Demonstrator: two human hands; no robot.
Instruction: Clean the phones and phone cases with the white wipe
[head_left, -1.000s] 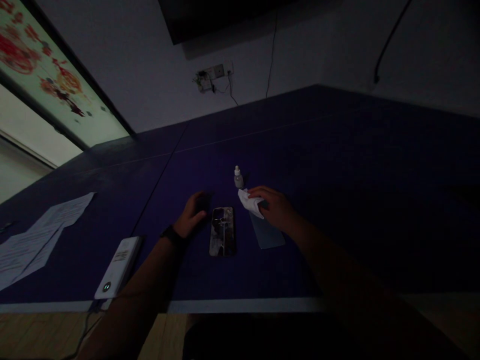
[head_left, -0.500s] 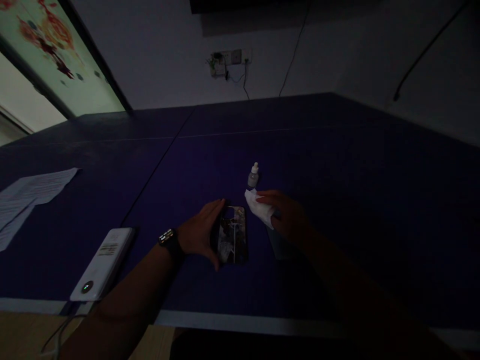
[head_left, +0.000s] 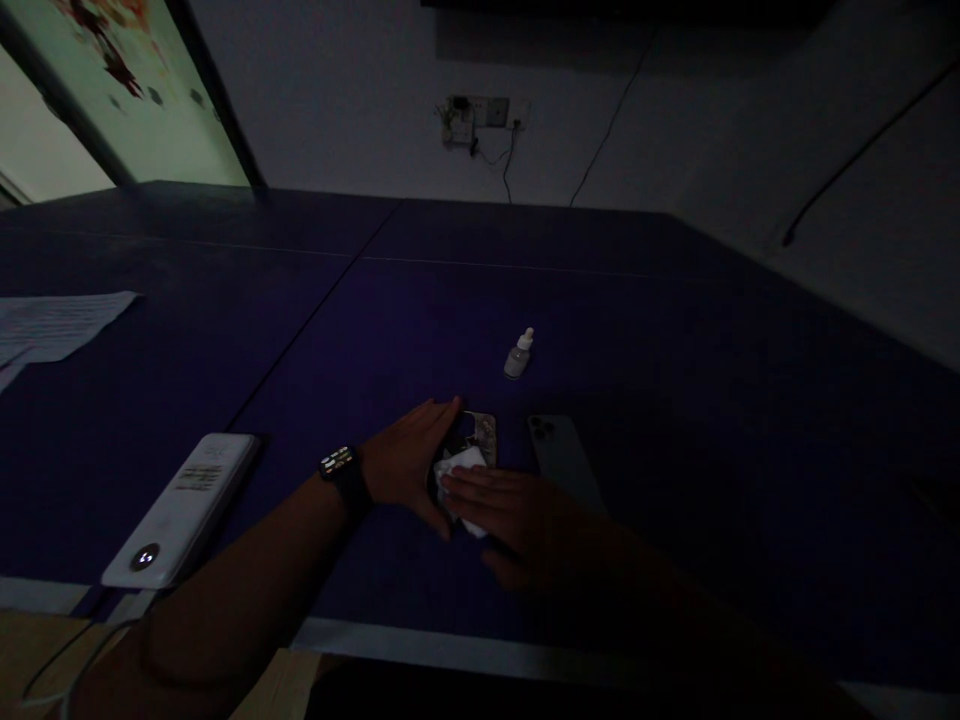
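Observation:
A phone case (head_left: 486, 430) with a dark, patterned back and a camera cutout lies flat on the table. Along its left edge my left hand (head_left: 401, 460) steadies it, thumb at the near end and fingers at the far end. My right hand (head_left: 510, 515) presses a folded white tissue (head_left: 466, 460) onto the case with its fingers, covering the lower part. To the right lies a phone (head_left: 562, 455), camera side up, partly hidden by my right hand and forearm. A small dropper bottle (head_left: 517, 358) with a white top stands beyond the case.
A white power bank (head_left: 184, 510) with a lit display and cables (head_left: 90, 660) sits at the table's left front. Printed papers (head_left: 64, 325) lie at the far left. Wall sockets (head_left: 480, 115) with plugged-in cords are behind the purple table (head_left: 300, 560). The room is dim.
My right hand has moved left and down with the tissue, from beside the case onto it. The phone on the right now shows more. My left hand stays at the case; the view has shifted slightly.

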